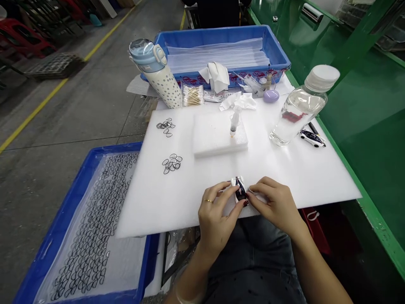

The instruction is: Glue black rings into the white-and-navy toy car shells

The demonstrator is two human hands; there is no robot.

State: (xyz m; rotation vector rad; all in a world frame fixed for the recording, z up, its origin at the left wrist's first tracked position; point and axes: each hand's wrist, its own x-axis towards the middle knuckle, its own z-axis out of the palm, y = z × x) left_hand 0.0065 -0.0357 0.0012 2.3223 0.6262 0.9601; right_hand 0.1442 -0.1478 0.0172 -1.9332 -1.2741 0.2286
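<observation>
My left hand and my right hand meet at the near edge of a white foam sheet. Both pinch a small white and dark part that looks like a toy car body. The left thumb and forefinger close on its left side, the right fingertips on its right side. A ring shows on my left hand. A syringe stands upright on a small white foam block just beyond the hands.
Two clusters of thin black rings lie on the sheet's left. A blue tray at lower left holds many more rings. A clear bottle, a small toy car, a dotted flask and another blue tray sit farther back.
</observation>
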